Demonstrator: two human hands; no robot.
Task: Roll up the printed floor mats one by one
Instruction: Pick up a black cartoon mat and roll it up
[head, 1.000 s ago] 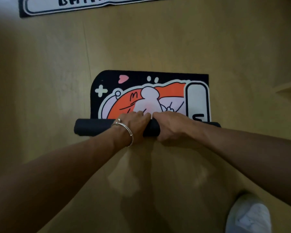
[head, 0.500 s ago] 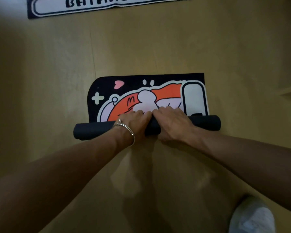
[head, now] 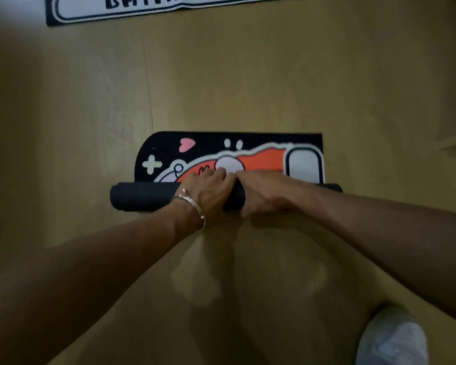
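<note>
Now — my left hand (head: 208, 192) and right hand (head: 265, 192) curled side by side over the mat roll (head: 142, 198) at its middle — I should push evenly, keeping its ends level.

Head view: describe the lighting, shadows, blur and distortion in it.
Head view: dim, warm light, darker toward the left edge. Head view: soft shadows and pale patches on the floor below the left hand and right hand gripping the printed mat. Head view: slightly soft, the shoe at lower right blurred, the second mat at the top bowed.
</note>
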